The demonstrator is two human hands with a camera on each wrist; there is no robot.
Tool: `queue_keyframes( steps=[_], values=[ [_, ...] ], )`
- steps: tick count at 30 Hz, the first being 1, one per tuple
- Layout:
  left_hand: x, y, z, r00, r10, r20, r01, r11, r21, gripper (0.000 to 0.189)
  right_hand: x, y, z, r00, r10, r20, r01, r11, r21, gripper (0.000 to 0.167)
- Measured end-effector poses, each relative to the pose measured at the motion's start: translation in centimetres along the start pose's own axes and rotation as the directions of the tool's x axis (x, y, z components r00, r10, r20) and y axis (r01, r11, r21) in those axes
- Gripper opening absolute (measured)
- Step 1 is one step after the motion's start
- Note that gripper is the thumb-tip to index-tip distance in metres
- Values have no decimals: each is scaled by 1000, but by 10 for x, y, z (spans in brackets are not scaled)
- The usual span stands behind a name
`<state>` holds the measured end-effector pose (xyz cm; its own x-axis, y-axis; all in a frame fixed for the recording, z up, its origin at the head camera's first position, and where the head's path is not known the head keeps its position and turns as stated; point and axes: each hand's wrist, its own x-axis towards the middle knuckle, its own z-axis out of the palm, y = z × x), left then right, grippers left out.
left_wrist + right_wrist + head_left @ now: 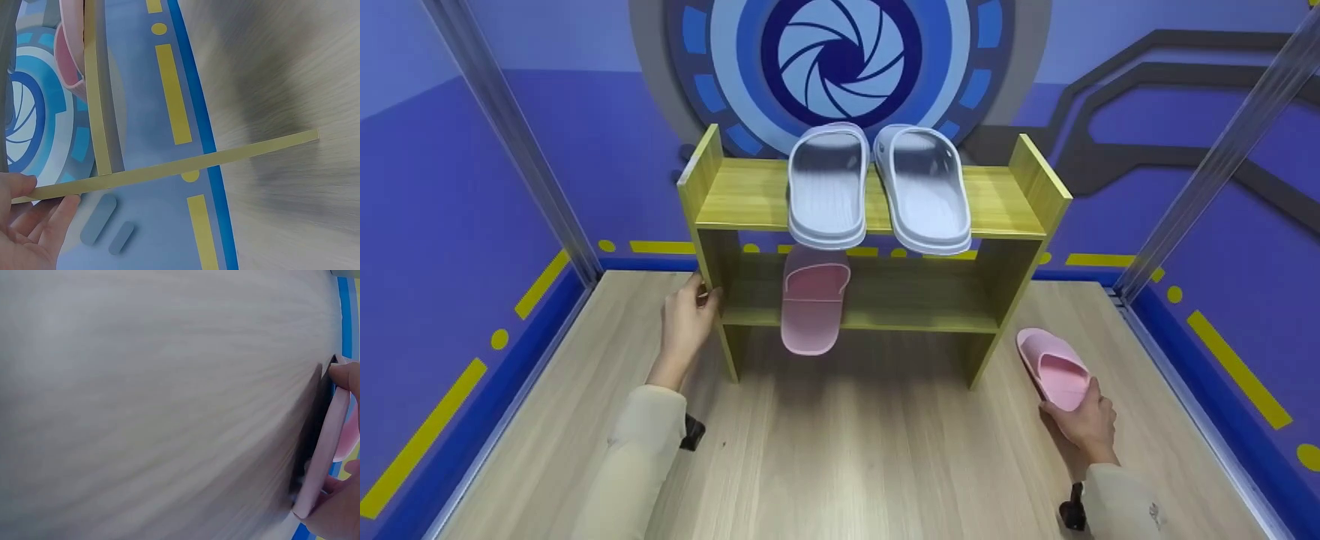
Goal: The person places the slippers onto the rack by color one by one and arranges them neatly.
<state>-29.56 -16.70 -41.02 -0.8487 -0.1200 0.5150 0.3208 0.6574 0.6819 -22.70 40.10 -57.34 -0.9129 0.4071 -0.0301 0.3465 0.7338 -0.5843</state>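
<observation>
My left hand (688,322) grips the left side panel of a small wooden shoe rack (922,296), about level with its lower shelf. In the left wrist view the thumb and fingers lie on either side of the panel edge (163,170). Off to the rack's right, my right hand (1086,424) holds a pink slipper (1044,346) by the heel end, toe pointing toward the back. The right wrist view shows the slipper's sole edge (326,450) between thumb and fingers, close to the tabletop. A matching pink slipper (812,322) rests on the lower shelf, left of centre.
Two grey-lilac clogs (829,191) stand side by side on the top shelf, heels toward me. The rack stands on a wood-grain table (847,450). Patterned blue-purple walls (600,150) with metal corner posts (1222,150) enclose the back and sides.
</observation>
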Motion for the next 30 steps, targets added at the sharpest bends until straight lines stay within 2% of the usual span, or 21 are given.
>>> queue_keyframes(
  steps=[8,16,30],
  values=[
    [-1,0,1,1000,11,-3,-11,1000,-2,14,-1,-2,-7,997,-76,29,76,997,17,106],
    [-1,0,-1,1000,7,-2,-7,1000,7,15,-7,4,-17,983,-172,70,171,985,18,102],
    [-1,1,-1,1000,-7,11,7,999,35,16,-10,5,-38,954,-247,169,251,968,0,98]
  ],
)
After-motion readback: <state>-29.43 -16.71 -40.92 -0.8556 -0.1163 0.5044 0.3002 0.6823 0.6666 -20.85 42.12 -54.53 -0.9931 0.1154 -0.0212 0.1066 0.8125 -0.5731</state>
